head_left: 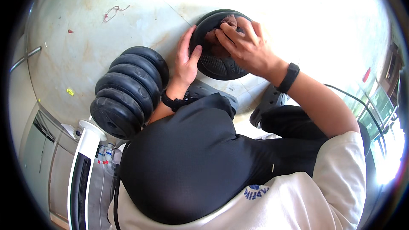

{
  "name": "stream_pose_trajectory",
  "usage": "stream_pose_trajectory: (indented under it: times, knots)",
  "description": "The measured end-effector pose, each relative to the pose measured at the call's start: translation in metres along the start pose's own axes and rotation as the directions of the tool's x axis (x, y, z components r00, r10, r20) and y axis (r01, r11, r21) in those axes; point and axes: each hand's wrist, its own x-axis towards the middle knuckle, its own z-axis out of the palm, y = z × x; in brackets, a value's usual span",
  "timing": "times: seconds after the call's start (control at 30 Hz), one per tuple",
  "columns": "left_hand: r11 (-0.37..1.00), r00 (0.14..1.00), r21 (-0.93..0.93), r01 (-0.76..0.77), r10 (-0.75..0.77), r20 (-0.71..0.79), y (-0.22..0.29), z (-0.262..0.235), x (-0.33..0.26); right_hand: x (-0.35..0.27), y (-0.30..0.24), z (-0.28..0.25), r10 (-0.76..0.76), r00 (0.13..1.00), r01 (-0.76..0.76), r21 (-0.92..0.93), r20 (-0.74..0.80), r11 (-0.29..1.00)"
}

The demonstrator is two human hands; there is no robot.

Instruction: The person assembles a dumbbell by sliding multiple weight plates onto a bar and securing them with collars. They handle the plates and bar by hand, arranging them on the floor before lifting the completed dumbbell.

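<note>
- The right hand point(245, 44) is laid over the upper face of a black weight plate point(219, 61), its fingers bent and pressing a brownish-red cloth point(221, 32) against the plate; the cloth is pinched under the fingertips rather than held in a full fist.
- The left hand point(186, 61) is kept open, palm against the plate's rim at about nine o'clock, with the thumb hooked onto the plate's face and the fingers stretched upward along the edge.
- A black band is worn on each wrist: a watch point(289, 77) on the right and a darker strap point(172, 101) on the left.
- The weight plate is seen as a round, black disc with a finely textured face and a raised rim; it is tilted on the pale floor point(85, 38), just above the middle of the view, toward one o'clock from the person's knees.
- The cloth is bunched over the plate's centre and top, partly hidden by the right fingers.
- At about nine o'clock from the plate, near the left forearm, a stack of black weight plates point(128, 89) is lying on its side, five thick rims being countable.
- A grey shoe point(269, 102) is seen at five o'clock from the plate, below the right wrist.
- Black trousers point(191, 162) and a white shirt point(306, 196) fill the lower part of the view.
- A white-and-black upright fan post point(83, 166) stands at the lower left.
</note>
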Motion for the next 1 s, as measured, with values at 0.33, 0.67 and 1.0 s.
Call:
stream_pose_trajectory:
  times: [0.33, 0.67, 1.0]
  knots:
    - [0.994, 0.999, 0.093, -0.052, 0.052, 0.006, -0.001, 0.012, 0.000, 0.017, -0.033, 0.028, 0.383, 0.919, -0.393, 0.235, 0.092, 0.889]
    - [0.979, 0.984, 0.170, -0.115, 0.136, -0.114, -0.011, 0.014, 0.001, 0.024, -0.026, -0.001, 0.214, 0.938, -0.199, -0.083, 0.274, 0.977]
    - [0.982, 0.947, 0.182, -0.045, 0.101, -0.306, -0.009, -0.013, -0.093, 0.045, -0.023, 0.008, -0.280, 0.912, 0.290, 0.013, 0.300, 0.957]
